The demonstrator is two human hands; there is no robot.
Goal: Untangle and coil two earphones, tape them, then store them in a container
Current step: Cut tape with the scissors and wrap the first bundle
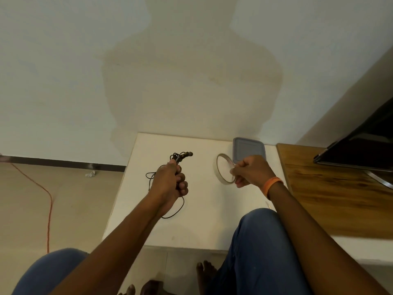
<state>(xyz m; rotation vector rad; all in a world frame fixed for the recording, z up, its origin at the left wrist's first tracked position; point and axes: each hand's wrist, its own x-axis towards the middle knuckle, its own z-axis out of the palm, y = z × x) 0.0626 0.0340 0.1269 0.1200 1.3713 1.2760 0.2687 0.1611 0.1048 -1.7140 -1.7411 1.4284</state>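
A person sat at a low white tabletop set against a pale wall, seen from above and behind the hands. The left hand hovered over the left part of the tabletop, its grip closed around a bundle of black earphones; the earbuds stuck out beyond the far side of the fist, and loops of cord hung down to the near side, one loop resting on the tabletop. Whether this was one pair or two tangled together could not be made out. To the right, the right hand, with an orange band on its wrist, pinched the edge of a thin roll of tape, which stood tilted on its rim. Just beyond that hand, at the far right of the tabletop, a square container with a grey-blue lid sat near the wall. A wooden surface lay further right, carrying a dark screen.
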